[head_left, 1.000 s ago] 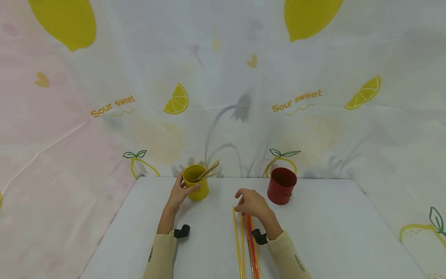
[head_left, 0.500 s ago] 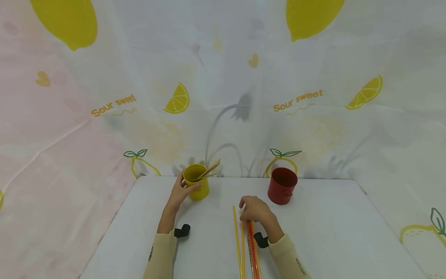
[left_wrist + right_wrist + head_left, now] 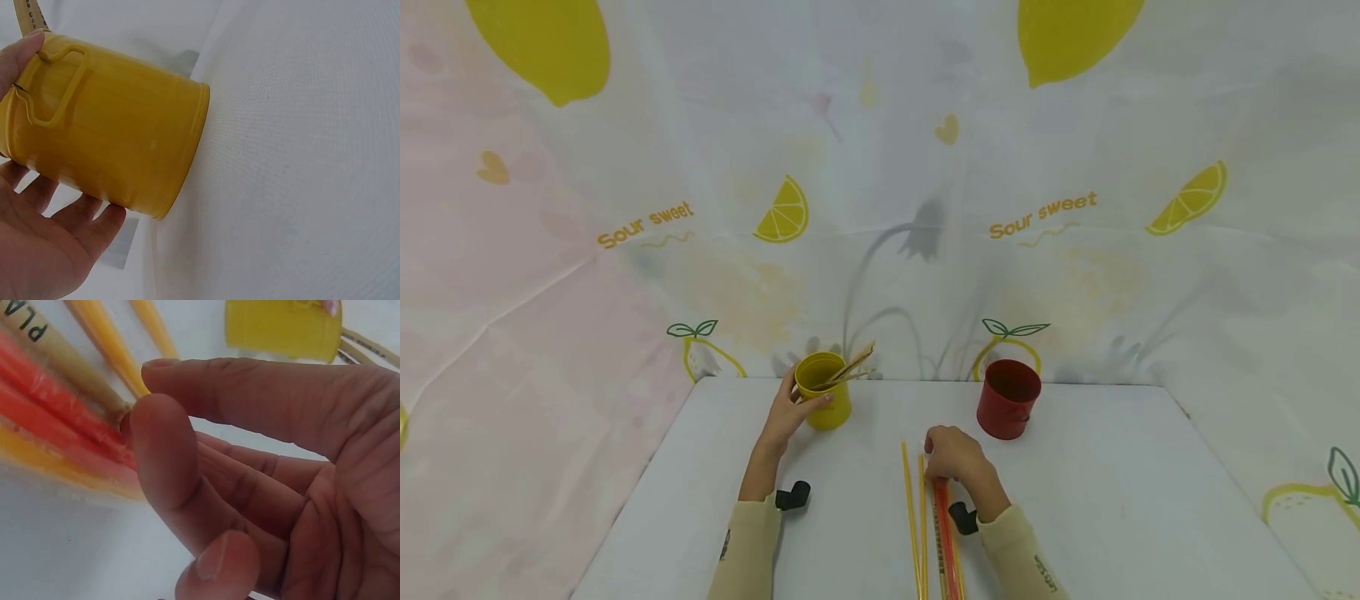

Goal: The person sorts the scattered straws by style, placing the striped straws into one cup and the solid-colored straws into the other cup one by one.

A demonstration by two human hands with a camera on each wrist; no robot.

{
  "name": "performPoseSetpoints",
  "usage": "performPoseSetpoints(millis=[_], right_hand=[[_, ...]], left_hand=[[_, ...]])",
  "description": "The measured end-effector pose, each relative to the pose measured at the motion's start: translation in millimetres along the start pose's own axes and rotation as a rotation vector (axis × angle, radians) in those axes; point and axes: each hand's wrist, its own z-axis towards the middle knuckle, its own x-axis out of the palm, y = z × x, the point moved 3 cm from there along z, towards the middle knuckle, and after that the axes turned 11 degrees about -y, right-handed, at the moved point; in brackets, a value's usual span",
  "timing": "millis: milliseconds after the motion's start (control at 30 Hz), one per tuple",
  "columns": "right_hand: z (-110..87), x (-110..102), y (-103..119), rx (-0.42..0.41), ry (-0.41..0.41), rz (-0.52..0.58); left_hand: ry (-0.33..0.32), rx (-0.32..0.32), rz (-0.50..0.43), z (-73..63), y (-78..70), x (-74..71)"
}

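Note:
My left hand (image 3: pixel 782 423) grips a small yellow metal pail (image 3: pixel 833 416) at the table's far left, thumb near the rim and wire handle, fingers along the other side. Several flat wooden sticks (image 3: pixel 853 365) lean out of that pail to the right. Right of centre, my right hand (image 3: pixel 958 460) has its fingers curled over the far ends of red sticks (image 3: pixel 947 533), pinching there; the tips are hidden behind a finger (image 3: pixel 165 450). Beside the red sticks lies a wooden stick (image 3: pixel 69 356) with black lettering. Thin yellow sticks (image 3: pixel 911 508) lie to its left, another yellow one on the right.
A red metal pail (image 3: pixel 996 417) stands at the back right of the white table (image 3: pixel 1112 483). A lemon-patterned cloth (image 3: pixel 880 250) hangs close behind the table's far edge. Each wrist carries a black camera mount (image 3: pixel 793 496).
My right hand has moved down and slightly right onto the ends of the red sticks, its fingers closing. The red sticks have shifted a little. My left hand and the yellow pail stay put.

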Motion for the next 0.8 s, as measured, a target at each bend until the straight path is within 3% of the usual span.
performPoseSetpoints(millis=[333, 800], right_hand=[[-0.3, 4, -5, -0.039, -0.062, -0.022], [0.7, 10, -5, -0.017, -0.06, 0.005]], left_hand=[[-0.01, 0.024, 0.002, -0.8, 0.9, 0.7], [0.003, 0.012, -0.007, -0.9, 0.2, -0.3]])
